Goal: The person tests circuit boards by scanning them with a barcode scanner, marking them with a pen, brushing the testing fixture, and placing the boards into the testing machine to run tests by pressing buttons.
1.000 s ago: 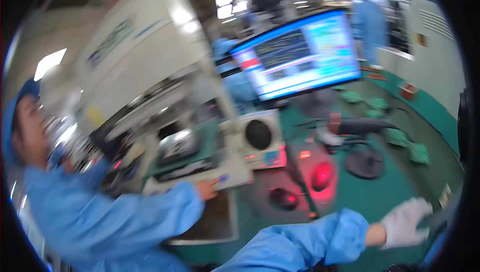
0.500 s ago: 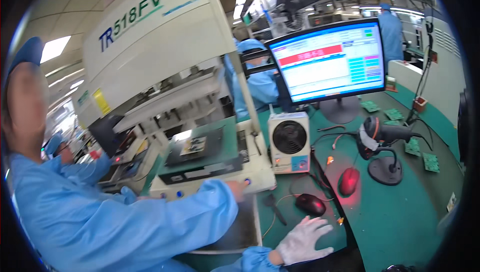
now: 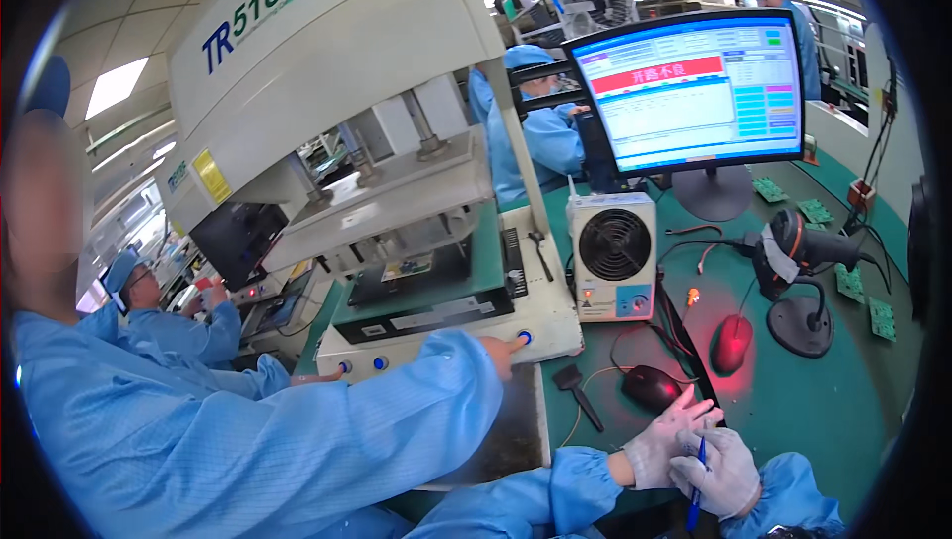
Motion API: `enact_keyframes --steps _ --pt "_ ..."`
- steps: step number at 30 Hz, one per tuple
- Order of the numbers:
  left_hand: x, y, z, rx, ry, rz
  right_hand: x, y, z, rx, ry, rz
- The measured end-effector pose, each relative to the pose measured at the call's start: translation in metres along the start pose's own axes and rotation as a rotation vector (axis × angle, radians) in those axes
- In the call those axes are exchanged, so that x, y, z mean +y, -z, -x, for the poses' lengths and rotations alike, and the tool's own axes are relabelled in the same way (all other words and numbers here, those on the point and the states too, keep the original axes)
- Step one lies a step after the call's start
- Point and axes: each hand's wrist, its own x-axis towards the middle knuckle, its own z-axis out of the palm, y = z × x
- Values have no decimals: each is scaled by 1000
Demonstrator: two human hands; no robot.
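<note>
In a white glove, my left hand (image 3: 658, 440) is raised near the black mouse (image 3: 652, 388) with its fingers stretched out. My right hand (image 3: 722, 472), also gloved, closes around a blue pen (image 3: 700, 479) and touches the left hand's palm side. A co-worker in a blue smock stands at my left. One hand of theirs (image 3: 504, 353) presses a blue button at the right of the test machine's front (image 3: 451, 341); their other hand (image 3: 322, 377) is by a button at the left. A small circuit board (image 3: 408, 267) lies on the machine's fixture, under the raised press plate (image 3: 377, 187).
A fan unit (image 3: 615, 256) stands beside the machine, a monitor (image 3: 694, 103) with a red banner behind it. To the right are a red-lit mouse (image 3: 732, 344), a scanner on a stand (image 3: 801, 281) and several green boards (image 3: 850, 283). A black brush (image 3: 578, 395) lies nearer me.
My right hand has come into view with the pen and met my left hand. The press plate has come down closer to the board. The whole view has shifted somewhat.
</note>
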Motion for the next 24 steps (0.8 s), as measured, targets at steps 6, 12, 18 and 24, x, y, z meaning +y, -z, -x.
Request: enact_keyframes --steps 6,12,18,24 --pt "-51 26 -3 113 177 906 6 -45 36 89 -521 -709" --pt "-38 13 6 38 217 1106 14 -54 59 -35 -471 -576" --pt "-39 4 6 -424 3 1357 12 -46 47 -17 -336 -204" --pt "-36 5 10 -246 -39 715 10 -30 32 27 -359 -215"
